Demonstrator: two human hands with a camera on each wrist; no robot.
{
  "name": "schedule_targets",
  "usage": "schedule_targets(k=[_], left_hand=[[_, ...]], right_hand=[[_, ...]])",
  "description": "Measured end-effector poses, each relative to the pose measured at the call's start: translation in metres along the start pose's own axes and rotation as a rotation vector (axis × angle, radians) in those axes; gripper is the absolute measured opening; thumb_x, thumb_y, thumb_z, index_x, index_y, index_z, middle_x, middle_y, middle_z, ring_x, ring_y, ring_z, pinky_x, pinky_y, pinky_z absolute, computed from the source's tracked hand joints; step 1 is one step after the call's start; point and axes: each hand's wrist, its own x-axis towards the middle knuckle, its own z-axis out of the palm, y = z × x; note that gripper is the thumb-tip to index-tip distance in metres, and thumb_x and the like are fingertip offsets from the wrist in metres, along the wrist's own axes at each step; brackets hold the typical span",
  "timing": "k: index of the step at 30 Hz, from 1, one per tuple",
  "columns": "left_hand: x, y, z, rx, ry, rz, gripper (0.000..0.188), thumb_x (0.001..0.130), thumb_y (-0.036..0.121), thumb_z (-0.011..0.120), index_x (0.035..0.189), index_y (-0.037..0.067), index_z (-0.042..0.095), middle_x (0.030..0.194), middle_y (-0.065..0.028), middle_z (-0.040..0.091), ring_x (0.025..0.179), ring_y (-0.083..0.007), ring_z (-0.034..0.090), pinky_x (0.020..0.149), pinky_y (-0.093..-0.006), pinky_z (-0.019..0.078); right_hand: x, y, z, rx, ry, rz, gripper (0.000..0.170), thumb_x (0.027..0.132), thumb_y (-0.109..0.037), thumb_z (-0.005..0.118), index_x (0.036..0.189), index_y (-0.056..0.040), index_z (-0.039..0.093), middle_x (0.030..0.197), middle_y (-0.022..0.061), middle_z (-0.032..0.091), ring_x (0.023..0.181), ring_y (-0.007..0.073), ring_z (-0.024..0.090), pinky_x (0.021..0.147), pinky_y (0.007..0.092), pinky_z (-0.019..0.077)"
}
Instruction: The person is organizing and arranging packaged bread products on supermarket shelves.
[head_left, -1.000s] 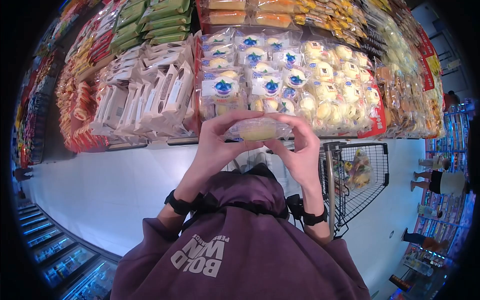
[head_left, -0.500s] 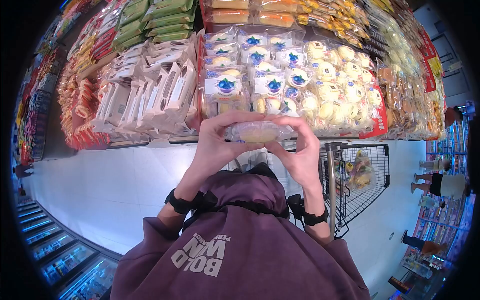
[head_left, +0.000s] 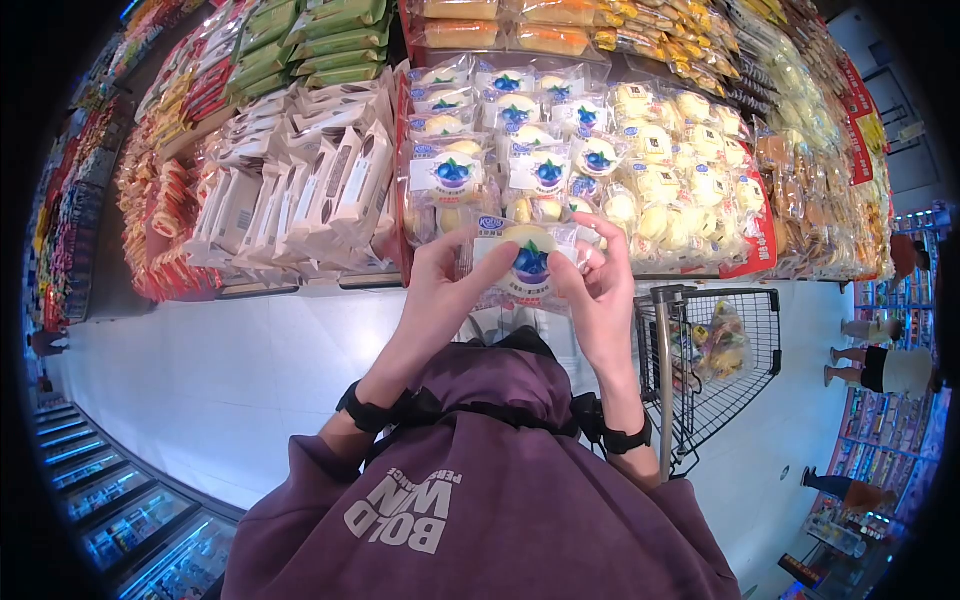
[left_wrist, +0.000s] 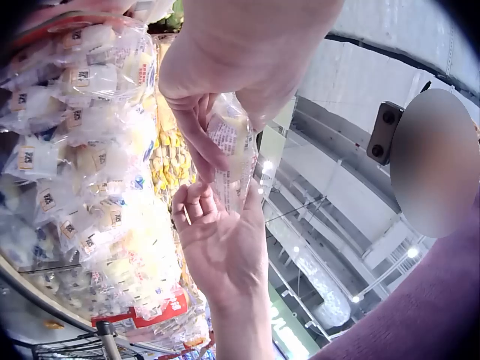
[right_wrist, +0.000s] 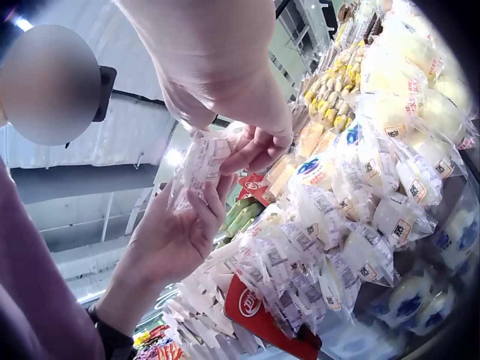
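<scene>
A clear-wrapped bun (head_left: 530,290) with a blueberry print is held up in front of my body, its printed face toward the head camera. My left hand (head_left: 447,285) grips its left end, thumb lying across the front. At the other end my right hand (head_left: 598,295) pinches the wrapper, thumb on the print and fingers behind. The left wrist view shows the back of the wrapper (left_wrist: 234,146), covered in small print, between both hands. Fingers of both hands also meet the crinkled package (right_wrist: 201,166) in the right wrist view.
Just beyond my hands are matching blueberry buns (head_left: 445,170), with cream-coloured buns (head_left: 655,185) to the right and pale-wrapped packs (head_left: 330,190) to the left. A shopping cart (head_left: 775,330) containing a bagged item stands at my right. Other people (head_left: 885,368) are farther right.
The bun has been tipped from edge-on so that its blueberry print faces up toward me. Both thumbs have moved from its lower edge onto the front.
</scene>
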Motion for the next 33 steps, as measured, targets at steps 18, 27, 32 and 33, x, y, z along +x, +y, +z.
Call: schedule_targets(k=[18,27,32,33], left_hand=[[0.007,-0.015,0.016,0.293,-0.266,-0.002,0.037,0.096,0.018,0.060,0.127,-0.002,0.053,0.091,-0.0027,0.064,0.073,-0.0056,0.057,0.061,-0.0202,0.0447],[0.014,-0.009,0.018,0.187,-0.247,-0.049,0.033,0.101,0.018,0.050,0.126,-0.002,0.052,0.109,-0.0106,0.068,0.087,-0.0149,0.067,0.071,-0.0268,0.0527],[0.012,-0.005,0.017,0.385,-0.221,0.046,0.023,0.097,0.015,0.055,0.113,-0.001,0.062,0.105,-0.0083,0.069,0.086,-0.0136,0.067,0.070,-0.0261,0.0523],[0.013,-0.004,0.017,0.465,-0.204,0.141,0.022,0.096,0.014,0.057,0.112,0.000,0.063,0.105,-0.0086,0.069,0.087,-0.0154,0.067,0.071,-0.0273,0.0525]], right_hand=[[0.016,-0.021,-0.045,-0.896,-0.388,-0.516,0.058,0.064,-0.004,0.077,0.117,-0.0044,0.054,0.115,0.0112,0.061,0.108,0.0319,0.055,0.094,0.0410,0.0436],[0.089,-0.033,-0.074,-1.374,-0.178,-0.746,0.059,0.065,0.005,0.068,0.121,-0.0072,0.055,0.108,0.0098,0.061,0.112,0.0283,0.052,0.099,0.0403,0.0378],[0.105,-0.018,-0.070,-1.427,-0.202,-0.676,0.056,0.063,0.004,0.069,0.117,-0.0064,0.057,0.107,0.0089,0.062,0.109,0.0283,0.052,0.097,0.0409,0.0397],[0.107,-0.016,-0.068,-1.424,-0.216,-0.642,0.056,0.063,0.004,0.069,0.117,-0.0060,0.058,0.106,0.0089,0.063,0.109,0.0283,0.052,0.096,0.0410,0.0405]])
